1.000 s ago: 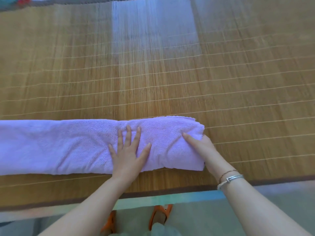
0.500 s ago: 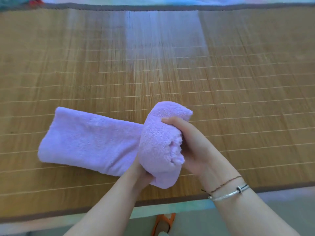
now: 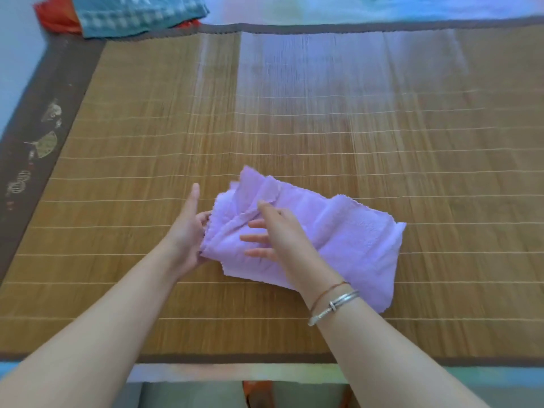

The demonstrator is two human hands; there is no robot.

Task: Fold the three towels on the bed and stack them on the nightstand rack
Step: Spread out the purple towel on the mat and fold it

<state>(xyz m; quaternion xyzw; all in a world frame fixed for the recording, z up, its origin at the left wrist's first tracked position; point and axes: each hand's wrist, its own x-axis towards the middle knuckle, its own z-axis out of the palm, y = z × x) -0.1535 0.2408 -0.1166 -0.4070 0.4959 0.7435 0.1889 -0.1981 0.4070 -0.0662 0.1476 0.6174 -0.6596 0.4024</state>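
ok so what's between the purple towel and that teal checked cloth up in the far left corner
Only bare bamboo mat. In the head view, nothing lies on the stretch from the purple towel to the teal checked cloth.

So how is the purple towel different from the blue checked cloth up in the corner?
The purple towel is plain lilac; the blue checked cloth has a teal and white check pattern. The purple towel lies mid-mat, near the person, with the left hand gripping its end and the right hand open on top; the blue checked cloth sits untouched at the far left corner, partly out of view. Both are soft fabric on the bed.
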